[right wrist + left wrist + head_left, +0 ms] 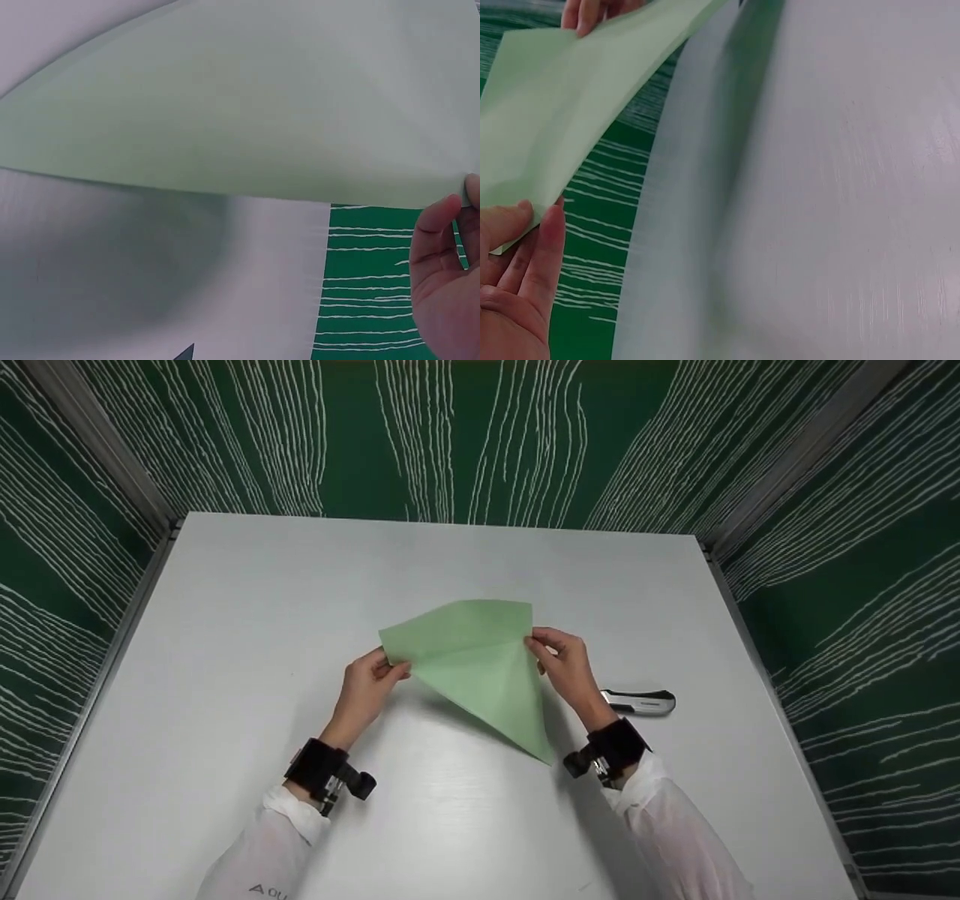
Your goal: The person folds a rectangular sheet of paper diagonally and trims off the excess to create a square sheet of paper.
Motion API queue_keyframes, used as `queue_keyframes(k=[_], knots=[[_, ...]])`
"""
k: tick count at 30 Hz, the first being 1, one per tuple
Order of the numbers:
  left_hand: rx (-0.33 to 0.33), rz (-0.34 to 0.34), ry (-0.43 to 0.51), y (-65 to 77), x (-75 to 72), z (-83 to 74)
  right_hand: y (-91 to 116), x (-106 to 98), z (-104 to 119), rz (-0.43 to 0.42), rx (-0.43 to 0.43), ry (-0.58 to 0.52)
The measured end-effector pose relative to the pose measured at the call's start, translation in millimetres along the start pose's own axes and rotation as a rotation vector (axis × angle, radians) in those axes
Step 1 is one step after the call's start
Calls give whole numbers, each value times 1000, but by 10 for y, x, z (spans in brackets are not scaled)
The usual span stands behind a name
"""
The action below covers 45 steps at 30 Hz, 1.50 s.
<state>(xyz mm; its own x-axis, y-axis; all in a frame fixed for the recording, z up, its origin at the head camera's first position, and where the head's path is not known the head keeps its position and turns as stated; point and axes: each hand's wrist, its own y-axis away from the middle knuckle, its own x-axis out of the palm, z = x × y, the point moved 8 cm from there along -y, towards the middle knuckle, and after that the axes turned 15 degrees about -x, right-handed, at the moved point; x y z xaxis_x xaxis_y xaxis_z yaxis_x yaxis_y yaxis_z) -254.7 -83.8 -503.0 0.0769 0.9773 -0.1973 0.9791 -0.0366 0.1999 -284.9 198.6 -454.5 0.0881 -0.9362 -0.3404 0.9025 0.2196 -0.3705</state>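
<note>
One green paper sheet (476, 664) is held over the white desk (427, 840), its left end pinched by the left hand (365, 682), its right edge by the right hand (568, 664); a partly hidden cutter (646, 703), apparently, lies near the latter.

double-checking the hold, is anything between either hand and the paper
Nothing visible: the left hand and right hand both pinch the paper directly. The tool lies on the table beside the right wrist, not in between.
</note>
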Motion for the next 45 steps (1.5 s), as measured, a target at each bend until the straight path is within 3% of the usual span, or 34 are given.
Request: queue_keyframes(k=[3, 17, 23, 35, 39, 45], knots=[[20, -17, 0, -64, -3, 119, -2, 12, -3, 1, -1, 1], [-9, 3, 47, -45, -28, 175, 4, 52, -9, -7, 6, 14], [-18, -11, 39, -17, -72, 178, -6, 90, 11, 1, 1, 5], [5, -7, -18, -36, 7, 175, 40, 24, 0, 35, -28, 9], [13, 26, 10, -40, 16, 170, 45, 10, -32, 24, -16, -28], [14, 131, 84, -51, 20, 120, 48, -42, -68, 1, 8, -116]])
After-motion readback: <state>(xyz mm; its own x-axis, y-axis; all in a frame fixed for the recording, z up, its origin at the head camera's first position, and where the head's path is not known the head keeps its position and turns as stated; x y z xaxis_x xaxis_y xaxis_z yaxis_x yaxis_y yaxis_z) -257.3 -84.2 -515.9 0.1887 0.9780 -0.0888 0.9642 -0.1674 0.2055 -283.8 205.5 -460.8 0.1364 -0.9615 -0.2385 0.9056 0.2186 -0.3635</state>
